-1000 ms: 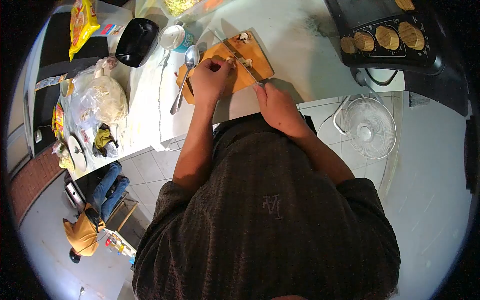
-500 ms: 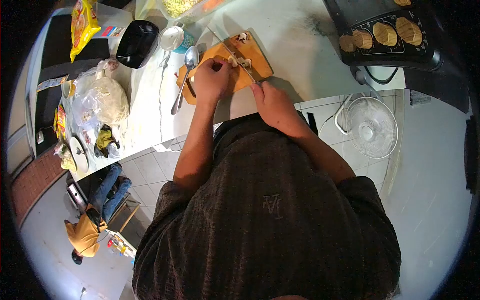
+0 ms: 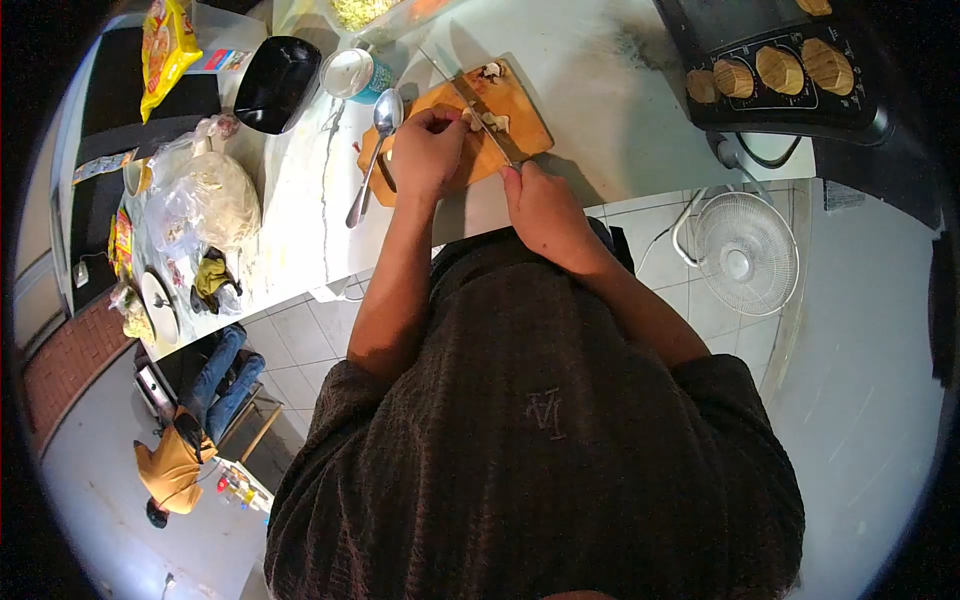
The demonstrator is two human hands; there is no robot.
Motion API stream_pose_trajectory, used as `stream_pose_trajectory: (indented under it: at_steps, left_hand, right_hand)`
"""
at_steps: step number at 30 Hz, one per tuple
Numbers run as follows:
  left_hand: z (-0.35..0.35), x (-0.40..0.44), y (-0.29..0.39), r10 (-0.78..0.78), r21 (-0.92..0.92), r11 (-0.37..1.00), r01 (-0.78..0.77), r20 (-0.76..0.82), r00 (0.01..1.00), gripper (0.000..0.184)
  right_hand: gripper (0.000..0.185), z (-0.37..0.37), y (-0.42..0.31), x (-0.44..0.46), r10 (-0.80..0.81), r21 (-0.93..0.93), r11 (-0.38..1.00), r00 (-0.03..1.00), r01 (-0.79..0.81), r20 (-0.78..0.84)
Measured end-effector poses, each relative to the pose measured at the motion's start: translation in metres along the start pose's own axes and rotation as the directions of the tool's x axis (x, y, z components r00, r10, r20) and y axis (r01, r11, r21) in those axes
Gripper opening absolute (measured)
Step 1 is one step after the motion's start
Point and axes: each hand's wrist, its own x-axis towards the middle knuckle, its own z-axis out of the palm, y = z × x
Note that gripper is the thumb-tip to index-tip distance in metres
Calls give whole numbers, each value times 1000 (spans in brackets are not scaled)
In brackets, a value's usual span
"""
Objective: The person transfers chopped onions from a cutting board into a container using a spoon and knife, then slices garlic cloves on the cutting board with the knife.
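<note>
On the wooden cutting board [image 3: 525, 125], my right hand [image 3: 545, 212] grips a knife [image 3: 488, 130] by its handle, its long blade slanting to the upper left across the board. My left hand [image 3: 426, 155] is closed, fingers curled and pinching a small pale food piece [image 3: 470, 117] against the blade's left side. Cut whitish pieces [image 3: 496, 122] lie just right of the blade. Near the board's far edge rest dark and white scraps [image 3: 492, 71]. A metal spoon [image 3: 388, 112] lies along the board's left side, beside my left hand.
Left of the board stand an open tub [image 3: 350, 74], a black tray [image 3: 278, 85] and a plastic bag [image 3: 210, 200]. A container of shredded food [image 3: 362, 12] is at the back. An appliance with wooden knobs [image 3: 780, 70] sits right. A fan [image 3: 740, 262] and a seated person [image 3: 175, 465] are beyond.
The camera view has shifted slightly. My left fingers and the knife have barely moved, and both hands keep their grip over the board.
</note>
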Motion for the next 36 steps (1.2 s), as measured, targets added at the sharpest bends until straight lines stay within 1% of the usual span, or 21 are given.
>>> stream_pose_trajectory:
  at_steps: [1,5,7,11,13,16,17,19,21,22,26,29,32,34,36]
  left_hand:
    - [-1,0,2,-36,26,999,35,19,999,25]
    - [-3,4,3,-63,23,998,62,33,997,26]
    - [-4,7,1,-63,-82,994,69,70,996,26]
    - [-8,9,5,-97,-20,995,100,118,988,23]
    - [-5,11,1,-56,-117,991,70,118,991,22]
    - [-6,11,1,-76,-123,988,93,132,988,21]
    - [-7,10,2,-73,-123,988,90,135,988,21]
    - [-8,10,4,-68,-94,992,81,133,989,22]
    - [-9,8,5,-71,-98,992,84,134,988,23]
    - [-9,8,6,-76,-107,990,90,135,988,24]
    - [-8,12,-3,-75,-82,993,87,143,987,25]
    - [-9,9,1,-97,-75,991,108,140,985,23]
    - [-10,10,-2,-112,-73,989,125,152,982,22]
    - [-8,12,-5,-114,-103,986,131,159,981,20]
    - [-7,12,-8,-108,-108,986,127,161,981,19]
  right_hand:
    - [44,0,-1,0,5,-28,1000,1000,-5,-1]
    - [44,4,0,1,0,-29,1000,1000,0,1]
    - [44,3,-2,1,2,-36,999,1000,-3,-17]
    - [43,7,0,4,-21,-44,999,999,20,-32]
    - [43,8,-1,4,-15,-48,999,999,14,-32]
    - [44,11,0,6,22,-28,999,999,-23,-31]
    - [44,12,2,8,23,-28,999,999,-24,-35]
    - [44,11,3,11,-23,-12,1000,999,22,-30]
    - [44,9,1,10,2,-8,1000,1000,-2,-24]
    - [44,7,0,9,27,-10,1000,1000,-27,-16]
    - [44,3,8,-2,9,-49,999,999,-11,-48]
    - [45,-2,12,-10,7,-77,997,1000,-9,-29]
    - [45,-1,10,-12,-3,-40,999,999,2,-40]
    - [45,-1,6,-10,-52,5,999,996,53,-71]
    - [45,3,8,-9,-60,12,998,996,61,-68]
